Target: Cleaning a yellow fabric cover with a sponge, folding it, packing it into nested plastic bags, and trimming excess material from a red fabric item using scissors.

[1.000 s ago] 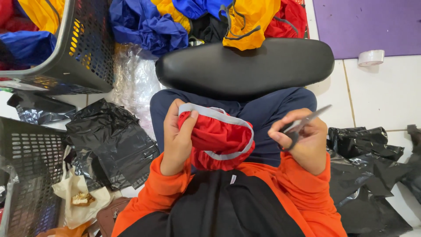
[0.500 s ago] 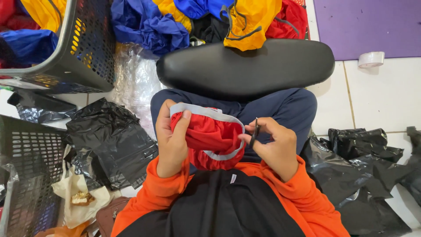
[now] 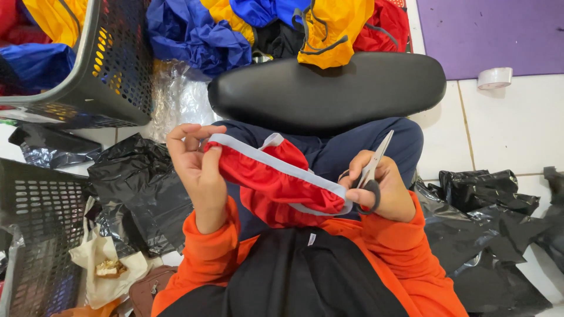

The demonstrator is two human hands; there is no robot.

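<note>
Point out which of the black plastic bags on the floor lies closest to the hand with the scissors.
The crumpled black bag right of the right hand that holds the scissors. The other black bags lie on the left-hand side, by the baskets.

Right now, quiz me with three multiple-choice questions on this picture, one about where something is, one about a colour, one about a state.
1. Where does the roll of tape lie?
A. on the white tiled floor beside the purple mat
B. inside the black basket
C. on the person's lap

2. What colour is the band edging the red garment?
A. yellow
B. grey
C. black

3. How are the scissors in the right hand?
A. lying on the floor
B. held, blades closed and pointing up
C. cutting a black bag

Answers: 1 A, the tape rests on tile by the mat's edge. 2 B, a pale grey strip runs along the red cloth. 3 B, fingers sit in the handles and the blades are together.
</note>
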